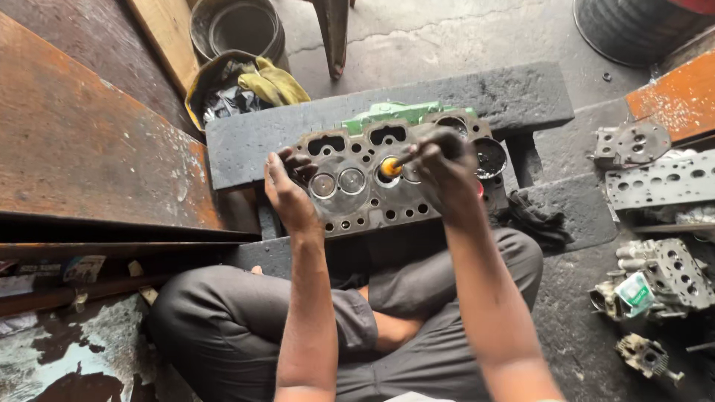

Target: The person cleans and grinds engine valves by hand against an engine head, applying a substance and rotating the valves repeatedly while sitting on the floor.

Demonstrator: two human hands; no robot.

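Cylinder head is lying flat on a dark stone slab, long axis running left to right, its greasy grey face with round valves and bolt holes turned up. Left hand is gripping its left edge. Right hand is closed around a stick tool, its yellow rounded tip pointing left and pressing onto a valve seat. Oily metal parts are lying on the floor at right.

An engine repair workshop, worked at floor level. Under the fingers lies a grimy, dark metal cylinder head on a soot-black block. Right of them, more drilled metal engine parts litter the oily concrete floor; left stands a rusty steel plate, beyond them yellow rags.
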